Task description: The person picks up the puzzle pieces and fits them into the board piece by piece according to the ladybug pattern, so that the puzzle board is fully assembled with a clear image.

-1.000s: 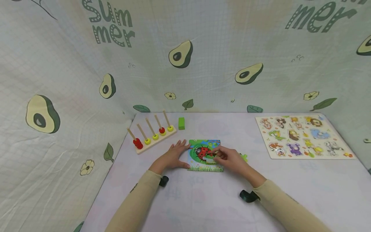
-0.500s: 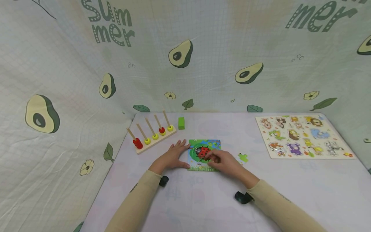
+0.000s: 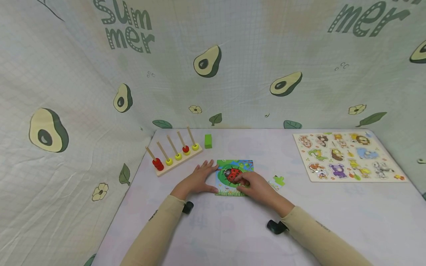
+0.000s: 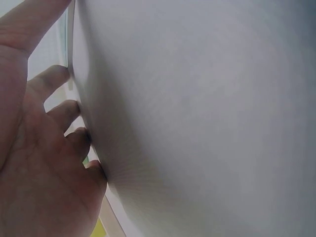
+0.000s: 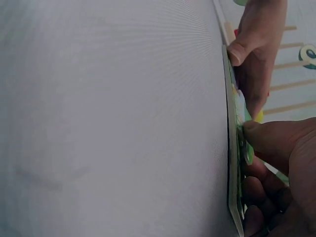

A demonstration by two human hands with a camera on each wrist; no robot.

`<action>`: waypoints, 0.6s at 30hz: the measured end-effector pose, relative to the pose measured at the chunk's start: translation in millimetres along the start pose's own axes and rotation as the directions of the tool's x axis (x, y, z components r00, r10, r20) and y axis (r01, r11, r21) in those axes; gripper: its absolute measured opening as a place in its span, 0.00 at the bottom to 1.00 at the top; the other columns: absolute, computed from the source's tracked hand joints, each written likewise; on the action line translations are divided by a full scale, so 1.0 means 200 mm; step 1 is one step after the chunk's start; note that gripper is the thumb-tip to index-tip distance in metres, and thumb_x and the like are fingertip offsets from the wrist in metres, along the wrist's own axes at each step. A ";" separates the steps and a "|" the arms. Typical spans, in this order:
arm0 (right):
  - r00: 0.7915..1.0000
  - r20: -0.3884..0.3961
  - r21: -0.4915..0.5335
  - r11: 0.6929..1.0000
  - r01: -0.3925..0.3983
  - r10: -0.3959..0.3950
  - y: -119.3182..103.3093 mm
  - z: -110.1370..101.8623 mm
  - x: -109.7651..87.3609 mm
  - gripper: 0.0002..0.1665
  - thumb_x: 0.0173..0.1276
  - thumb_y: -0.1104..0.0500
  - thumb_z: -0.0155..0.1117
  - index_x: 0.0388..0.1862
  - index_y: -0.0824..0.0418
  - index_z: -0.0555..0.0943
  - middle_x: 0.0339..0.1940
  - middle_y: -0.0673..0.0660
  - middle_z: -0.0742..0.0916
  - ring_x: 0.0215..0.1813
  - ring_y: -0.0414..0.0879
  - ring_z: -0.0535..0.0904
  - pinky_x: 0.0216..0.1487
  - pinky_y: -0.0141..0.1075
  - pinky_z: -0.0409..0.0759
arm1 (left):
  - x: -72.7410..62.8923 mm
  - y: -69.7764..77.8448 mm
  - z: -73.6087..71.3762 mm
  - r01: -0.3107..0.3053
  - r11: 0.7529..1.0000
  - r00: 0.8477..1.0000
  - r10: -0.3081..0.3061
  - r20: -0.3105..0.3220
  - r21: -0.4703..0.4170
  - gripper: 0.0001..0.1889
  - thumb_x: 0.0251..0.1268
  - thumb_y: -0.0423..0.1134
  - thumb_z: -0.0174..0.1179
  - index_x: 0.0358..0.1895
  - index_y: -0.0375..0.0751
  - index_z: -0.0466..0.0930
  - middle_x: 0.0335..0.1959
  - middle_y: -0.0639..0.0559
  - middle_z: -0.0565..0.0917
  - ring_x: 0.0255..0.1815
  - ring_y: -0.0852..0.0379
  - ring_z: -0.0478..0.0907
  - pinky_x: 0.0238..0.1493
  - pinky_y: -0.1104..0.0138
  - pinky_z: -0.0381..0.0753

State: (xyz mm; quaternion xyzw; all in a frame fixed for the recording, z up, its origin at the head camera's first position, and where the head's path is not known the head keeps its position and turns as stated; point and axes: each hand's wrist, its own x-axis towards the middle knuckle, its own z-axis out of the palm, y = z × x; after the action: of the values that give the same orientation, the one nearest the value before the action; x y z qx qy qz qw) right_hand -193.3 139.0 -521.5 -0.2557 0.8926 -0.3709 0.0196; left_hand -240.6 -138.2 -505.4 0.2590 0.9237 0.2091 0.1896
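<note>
A square ladybug jigsaw puzzle (image 3: 223,188) lies flat on the table in the head view. My left hand (image 3: 197,180) rests along its left side, fingers spread, with the thumb at the lower left corner. Over the puzzle's right part, my right hand (image 3: 255,186) pinches a puzzle piece (image 5: 249,155) between thumb and fingers. The right wrist view shows that piece tilted against the board; the hand mostly covers it in the head view. A loose green-and-white puzzle piece (image 3: 277,181) lies to the right of the right hand.
A wooden peg stacker (image 3: 179,159) with red and yellow beads stands at the back left, a green block (image 3: 208,141) beside it. An animal puzzle board (image 3: 349,158) lies at the right. Patterned cloth (image 3: 246,103) hangs behind the table.
My right hand has moved left and a little toward me with its piece, staying over the puzzle. The loose piece at the right has come into fuller view. My left hand has stayed still.
</note>
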 end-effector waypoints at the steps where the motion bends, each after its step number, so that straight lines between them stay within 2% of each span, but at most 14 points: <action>1: 1.000 -0.001 -0.006 1.000 0.000 0.000 0.00 0.00 0.00 0.13 0.67 0.58 0.73 0.49 0.56 0.86 0.37 0.44 0.83 0.39 0.39 0.76 0.43 0.38 0.78 | 0.00 0.00 0.00 0.002 1.000 1.000 -0.002 0.002 0.001 0.53 0.56 0.59 0.74 0.82 0.50 0.56 0.84 0.45 0.45 0.84 0.45 0.35 0.81 0.49 0.35; 9: 1.000 0.013 -0.036 0.999 -0.006 0.006 -0.01 0.00 -0.01 0.17 0.66 0.56 0.73 0.54 0.52 0.87 0.47 0.48 0.84 0.47 0.45 0.79 0.50 0.46 0.79 | 0.00 0.00 0.00 0.010 1.000 1.000 -0.010 0.005 -0.002 0.53 0.56 0.58 0.74 0.82 0.51 0.55 0.84 0.46 0.45 0.84 0.46 0.34 0.81 0.50 0.34; 15: 0.996 0.046 -0.122 0.989 0.081 -0.076 -0.01 0.00 0.00 0.20 0.66 0.55 0.74 0.57 0.49 0.87 0.49 0.49 0.82 0.50 0.46 0.78 0.52 0.46 0.79 | 0.00 0.01 0.00 0.011 1.000 1.000 -0.011 0.003 0.005 0.53 0.56 0.58 0.74 0.82 0.51 0.55 0.84 0.46 0.45 0.84 0.46 0.35 0.81 0.50 0.35; 18: 0.991 0.053 -0.175 0.976 0.132 -0.124 0.00 0.00 0.00 0.19 0.66 0.55 0.74 0.57 0.49 0.88 0.47 0.49 0.81 0.47 0.44 0.75 0.48 0.43 0.77 | 0.00 0.01 0.00 0.009 1.000 1.000 -0.009 0.000 0.002 0.52 0.56 0.58 0.74 0.82 0.50 0.56 0.84 0.45 0.45 0.84 0.45 0.35 0.81 0.49 0.35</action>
State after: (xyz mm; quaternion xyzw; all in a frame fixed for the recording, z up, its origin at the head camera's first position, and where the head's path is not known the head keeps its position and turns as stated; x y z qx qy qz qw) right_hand -192.2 139.1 -521.0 -0.3210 0.9033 -0.2846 -0.0089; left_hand -240.1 -137.3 -504.1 0.2552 0.9250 0.2074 0.1905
